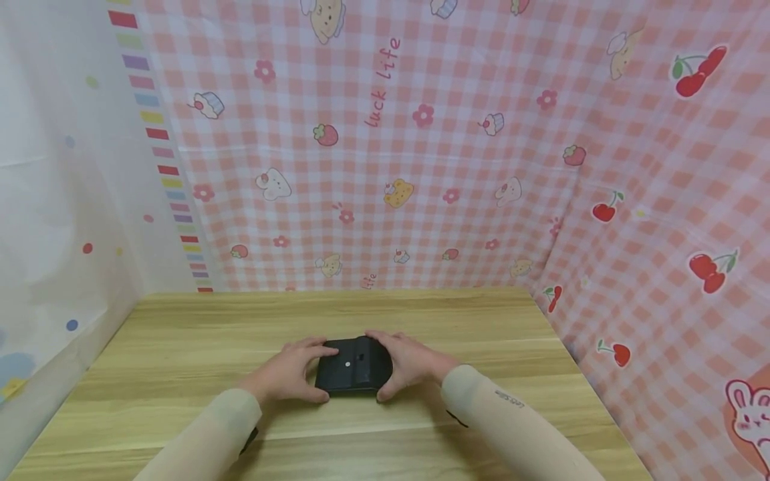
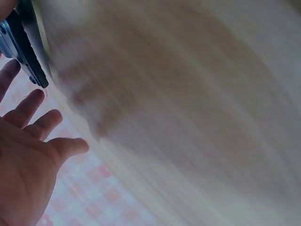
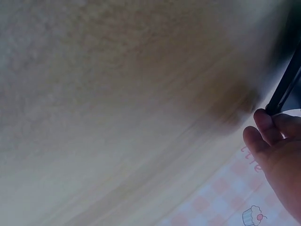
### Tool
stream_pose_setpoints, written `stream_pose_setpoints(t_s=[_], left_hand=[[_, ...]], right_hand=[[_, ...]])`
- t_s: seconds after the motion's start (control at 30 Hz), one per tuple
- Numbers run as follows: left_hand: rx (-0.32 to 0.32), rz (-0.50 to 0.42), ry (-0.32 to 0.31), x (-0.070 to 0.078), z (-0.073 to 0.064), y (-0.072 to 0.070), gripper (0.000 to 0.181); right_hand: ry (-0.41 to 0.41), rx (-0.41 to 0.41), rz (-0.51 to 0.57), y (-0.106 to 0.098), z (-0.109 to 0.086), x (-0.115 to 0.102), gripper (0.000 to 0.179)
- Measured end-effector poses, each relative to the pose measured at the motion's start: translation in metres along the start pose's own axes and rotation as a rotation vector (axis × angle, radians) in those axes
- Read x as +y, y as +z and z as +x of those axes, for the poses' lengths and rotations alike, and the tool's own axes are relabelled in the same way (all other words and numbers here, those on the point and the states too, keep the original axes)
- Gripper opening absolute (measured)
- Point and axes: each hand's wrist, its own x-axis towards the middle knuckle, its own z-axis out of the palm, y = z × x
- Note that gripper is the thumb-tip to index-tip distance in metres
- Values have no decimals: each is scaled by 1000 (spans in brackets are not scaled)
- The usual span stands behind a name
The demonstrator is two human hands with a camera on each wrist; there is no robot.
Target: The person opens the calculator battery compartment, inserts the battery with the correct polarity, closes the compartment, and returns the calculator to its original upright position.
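A flat black device with a squared left end, a rounded right end, a raised crossband and a small white dot lies between both hands at the middle of the table. Thumb and fingers of my left hand grip its left end by the near and far edges. My right hand holds the rounded end the same way. In the left wrist view, the device shows its ridged edge, and the other fingers of the left hand spread apart. The right wrist view has the right hand's fingertips at the device's dark edge.
The wood-grain table runs back to a pink checked cloth hung as a rear wall. A similar cloth with cherries closes the right side, and a white dotted cloth the left. Pale sleeves cover both forearms.
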Motion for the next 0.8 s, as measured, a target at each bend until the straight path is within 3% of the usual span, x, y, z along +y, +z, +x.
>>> stream_pose_setpoints(t_s=[0.3,0.6,0.8], left_hand=[[134,164,113,4,-15,-3,74],[370,324,257,5,-24,2,53],[470,383,350,7,-28,2,47]], right_hand=[[6,-9,47,-7,-5,-2,128],[-22,-28,196,-14,-8,2,125],[-15,-51,302,-19,-13,0,125]])
